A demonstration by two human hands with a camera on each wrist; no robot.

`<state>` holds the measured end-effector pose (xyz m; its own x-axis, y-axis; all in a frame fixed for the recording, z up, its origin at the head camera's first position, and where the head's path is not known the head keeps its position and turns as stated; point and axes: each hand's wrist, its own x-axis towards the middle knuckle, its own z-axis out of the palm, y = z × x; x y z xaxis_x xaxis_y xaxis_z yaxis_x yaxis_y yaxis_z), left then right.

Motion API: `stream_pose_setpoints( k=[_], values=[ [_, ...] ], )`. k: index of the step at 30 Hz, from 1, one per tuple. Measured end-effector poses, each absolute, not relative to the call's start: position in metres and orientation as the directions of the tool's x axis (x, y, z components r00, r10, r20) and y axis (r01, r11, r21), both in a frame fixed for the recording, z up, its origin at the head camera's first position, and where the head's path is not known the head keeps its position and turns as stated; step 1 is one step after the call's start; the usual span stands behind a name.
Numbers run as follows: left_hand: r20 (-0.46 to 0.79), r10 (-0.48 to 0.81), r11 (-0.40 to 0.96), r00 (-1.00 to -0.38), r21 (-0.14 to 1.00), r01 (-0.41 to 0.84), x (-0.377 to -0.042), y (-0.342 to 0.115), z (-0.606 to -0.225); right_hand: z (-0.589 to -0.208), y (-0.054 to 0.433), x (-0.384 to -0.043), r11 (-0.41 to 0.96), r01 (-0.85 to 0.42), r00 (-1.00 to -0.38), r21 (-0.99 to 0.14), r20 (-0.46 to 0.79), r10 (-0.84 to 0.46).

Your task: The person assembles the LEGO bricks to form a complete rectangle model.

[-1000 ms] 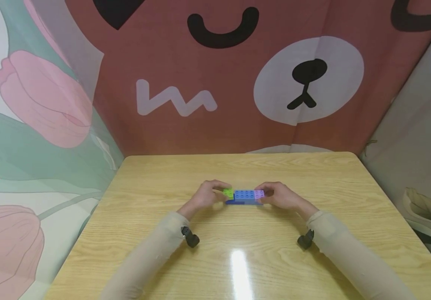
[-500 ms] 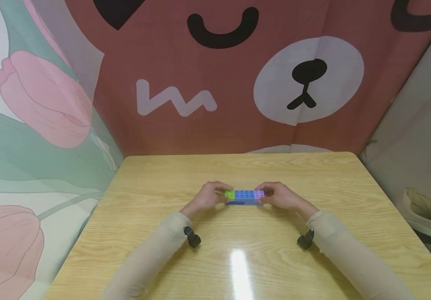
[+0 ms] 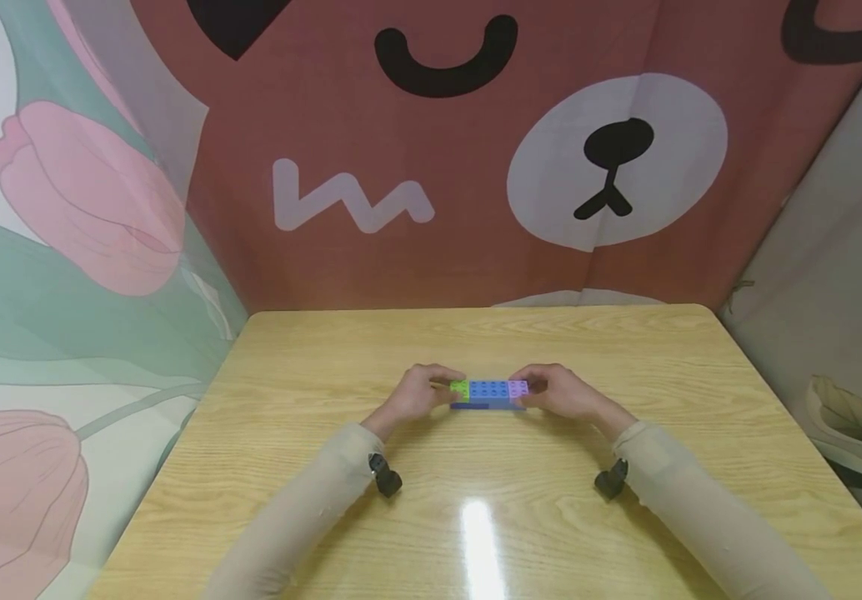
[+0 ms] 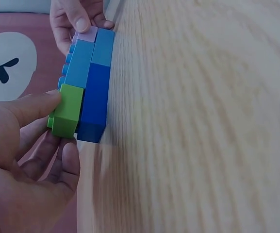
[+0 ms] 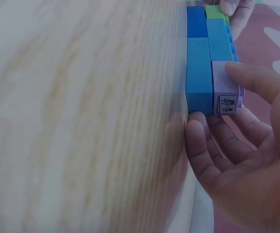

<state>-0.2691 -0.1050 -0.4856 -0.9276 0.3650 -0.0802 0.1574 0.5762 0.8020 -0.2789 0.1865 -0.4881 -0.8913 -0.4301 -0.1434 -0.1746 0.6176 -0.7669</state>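
A two-layer row of toy building bricks stands on the table between both hands. The lower layer is a dark blue brick (image 4: 94, 104) and a light blue brick (image 5: 198, 73), end to end. On top, a long light blue brick (image 3: 488, 390) sits between a green brick (image 4: 68, 110) on the left and a purple brick (image 5: 224, 80), with a small printed picture on its end, on the right. My left hand (image 3: 413, 393) pinches the green brick between thumb and fingers; a thin dark gap shows beneath that brick. My right hand (image 3: 564, 392) grips the purple brick at the opposite end.
The wooden table (image 3: 371, 533) reaches back to a reddish cloth (image 3: 468, 258) printed with a cartoon bear. Patterned fabric hangs at both sides. A small black camera (image 3: 386, 475) is worn at the left wrist, another camera (image 3: 612, 480) at the right.
My left hand has shifted slightly right with the green brick, which now lies level and flush against the long light blue brick. My right hand stays in place on the purple brick.
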Motion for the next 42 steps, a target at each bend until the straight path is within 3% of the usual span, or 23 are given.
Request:
stream_pose_setpoints(
  k=[42],
  values=[
    [-0.104,0.374,0.568,-0.922,0.811,0.138,-0.2737,-0.1076,-0.4882,-0.4846,0.1859,-0.2774,0.599,-0.184,-0.882,-0.779,-0.138,-0.451]
  ],
)
